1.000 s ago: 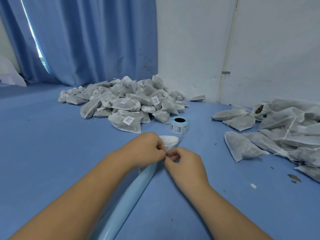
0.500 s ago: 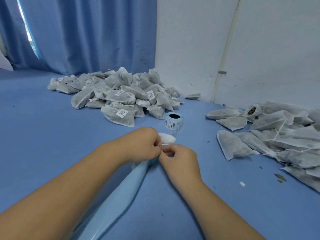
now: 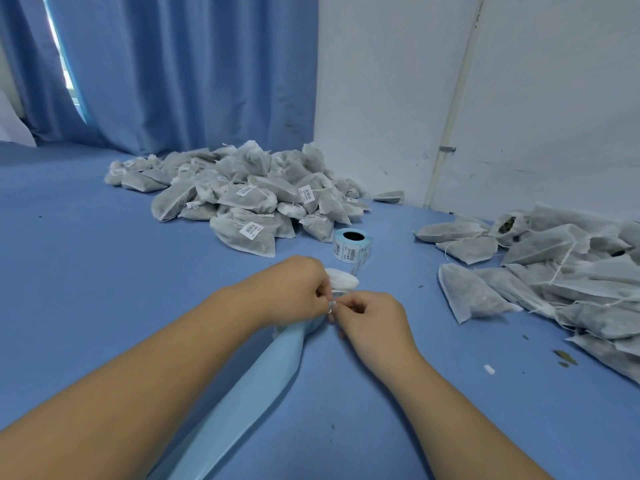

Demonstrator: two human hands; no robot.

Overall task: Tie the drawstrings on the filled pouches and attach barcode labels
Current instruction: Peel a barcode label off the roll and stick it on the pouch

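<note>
My left hand (image 3: 294, 289) and my right hand (image 3: 370, 317) meet at the middle of the blue table, fingertips pinched together on the drawstring of a white pouch (image 3: 341, 279) that peeks out just behind them. Most of that pouch is hidden by my left hand. A roll of barcode labels (image 3: 352, 244) stands right behind the hands. Its pale blue backing strip (image 3: 256, 386) trails from under my hands toward me. A heap of tied, labelled pouches (image 3: 249, 199) lies at the back centre. Untied pouches (image 3: 561, 275) lie piled at the right.
Blue curtains (image 3: 173, 71) hang behind the table at the left and a white wall with a thin pipe (image 3: 450, 109) stands at the right. A small white scrap (image 3: 489, 369) and some leaf crumbs (image 3: 565, 357) lie on the table at the right.
Both hands stay pinched together at the pouch, with only small finger movements. The camera view has shifted slightly.
</note>
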